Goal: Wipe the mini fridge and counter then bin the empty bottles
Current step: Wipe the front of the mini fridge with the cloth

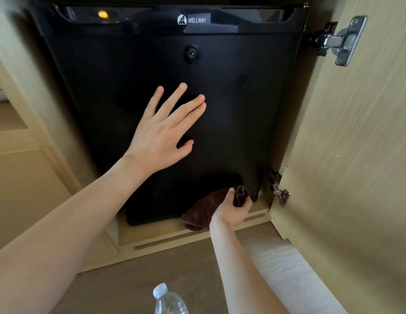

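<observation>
Head cam looked down at a black mini fridge (pixel 231 105) set inside a light wood cabinet (pixel 27 177), fridge door shut, w/ a white WELLWAY logo (pixel 191 20) near the top edge and a round lock (pixel 191 53) just below it. The left hand (pixel 162 130) lay flat against the fridge door around its middle, palm on the surface, fingers spread wide, thumb out to the right, holding nothing. The right hand (pixel 231 210) was lower, at the fridge's bottom right corner, fingers closed around a bunched dark brown cloth (pixel 203 211); the cloth touched the bottom of the door and trailed left of the hand onto the cabinet's base ledge. Cabinet door (pixel 347 155) stood swung open on the right, w/ two metal hinges showing: one (pixel 340 40) up top, one (pixel 278 189) down near the cloth. On the near side, a clear plastic bottle (pixel 169 301) w/ a white cap stood on the wood-look floor (pixel 120 286) at the frame's bottom edge, between the two forearms, well apart from the fridge. Couldn't tell if it was empty. Counter wasn't in view.
</observation>
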`<state>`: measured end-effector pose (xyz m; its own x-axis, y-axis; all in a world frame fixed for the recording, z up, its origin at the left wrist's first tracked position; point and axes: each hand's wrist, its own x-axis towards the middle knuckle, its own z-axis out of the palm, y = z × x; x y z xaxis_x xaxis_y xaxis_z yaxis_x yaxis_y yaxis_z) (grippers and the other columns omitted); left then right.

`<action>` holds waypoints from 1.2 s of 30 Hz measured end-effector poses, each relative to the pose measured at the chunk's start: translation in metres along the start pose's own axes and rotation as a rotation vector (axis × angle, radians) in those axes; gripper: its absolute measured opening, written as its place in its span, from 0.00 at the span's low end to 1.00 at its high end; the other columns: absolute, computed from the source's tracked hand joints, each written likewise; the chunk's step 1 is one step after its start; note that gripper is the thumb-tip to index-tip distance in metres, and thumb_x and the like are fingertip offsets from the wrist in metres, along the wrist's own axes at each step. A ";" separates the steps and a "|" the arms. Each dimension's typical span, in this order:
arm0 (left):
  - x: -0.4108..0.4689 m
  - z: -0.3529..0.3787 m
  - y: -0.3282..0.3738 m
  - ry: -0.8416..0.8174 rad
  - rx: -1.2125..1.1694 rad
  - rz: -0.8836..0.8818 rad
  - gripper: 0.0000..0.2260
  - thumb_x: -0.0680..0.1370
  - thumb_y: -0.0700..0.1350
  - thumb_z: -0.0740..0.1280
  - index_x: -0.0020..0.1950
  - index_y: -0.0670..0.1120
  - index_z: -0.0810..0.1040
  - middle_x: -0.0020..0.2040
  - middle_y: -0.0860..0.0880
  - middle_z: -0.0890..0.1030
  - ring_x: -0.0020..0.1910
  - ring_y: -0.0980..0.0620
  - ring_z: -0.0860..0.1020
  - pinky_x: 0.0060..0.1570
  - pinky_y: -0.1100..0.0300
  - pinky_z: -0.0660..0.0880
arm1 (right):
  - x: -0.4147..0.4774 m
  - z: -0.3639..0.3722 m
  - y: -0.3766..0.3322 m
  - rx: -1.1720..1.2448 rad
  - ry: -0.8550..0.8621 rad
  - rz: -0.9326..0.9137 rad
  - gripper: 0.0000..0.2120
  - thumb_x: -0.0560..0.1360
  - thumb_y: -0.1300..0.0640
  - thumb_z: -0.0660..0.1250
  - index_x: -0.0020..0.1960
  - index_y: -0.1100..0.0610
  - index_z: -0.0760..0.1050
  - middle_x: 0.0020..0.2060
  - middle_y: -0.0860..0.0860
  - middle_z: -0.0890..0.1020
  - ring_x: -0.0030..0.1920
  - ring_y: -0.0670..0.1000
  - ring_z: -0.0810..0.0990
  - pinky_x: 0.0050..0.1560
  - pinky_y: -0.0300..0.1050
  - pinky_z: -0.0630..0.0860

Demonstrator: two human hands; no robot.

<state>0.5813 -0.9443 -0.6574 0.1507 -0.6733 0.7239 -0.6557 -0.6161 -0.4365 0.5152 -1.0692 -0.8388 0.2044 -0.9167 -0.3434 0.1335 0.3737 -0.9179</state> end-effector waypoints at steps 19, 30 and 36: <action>-0.060 -0.011 -0.029 -0.134 -0.005 0.025 0.30 0.77 0.48 0.69 0.77 0.46 0.64 0.78 0.49 0.63 0.78 0.47 0.57 0.77 0.49 0.51 | -0.146 0.037 0.060 -0.022 -0.195 0.143 0.17 0.76 0.57 0.71 0.62 0.54 0.70 0.61 0.54 0.73 0.59 0.58 0.78 0.49 0.46 0.79; -0.062 -0.014 -0.039 -0.105 -0.041 0.044 0.29 0.77 0.48 0.69 0.77 0.47 0.65 0.77 0.49 0.65 0.77 0.48 0.59 0.77 0.50 0.52 | -0.160 0.046 0.041 0.103 -0.196 0.171 0.13 0.76 0.59 0.71 0.58 0.54 0.71 0.57 0.53 0.77 0.56 0.54 0.80 0.54 0.47 0.79; -0.047 -0.033 -0.060 -0.020 0.019 -0.056 0.28 0.77 0.51 0.69 0.75 0.47 0.68 0.76 0.49 0.66 0.77 0.48 0.60 0.77 0.46 0.49 | -0.167 0.058 -0.008 0.262 -0.226 0.033 0.13 0.75 0.59 0.72 0.56 0.54 0.73 0.54 0.51 0.78 0.52 0.44 0.80 0.47 0.32 0.75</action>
<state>0.5890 -0.8622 -0.6483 0.2018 -0.6450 0.7371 -0.6317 -0.6608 -0.4054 0.5365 -0.9111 -0.7626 0.4190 -0.8596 -0.2926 0.3614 0.4535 -0.8147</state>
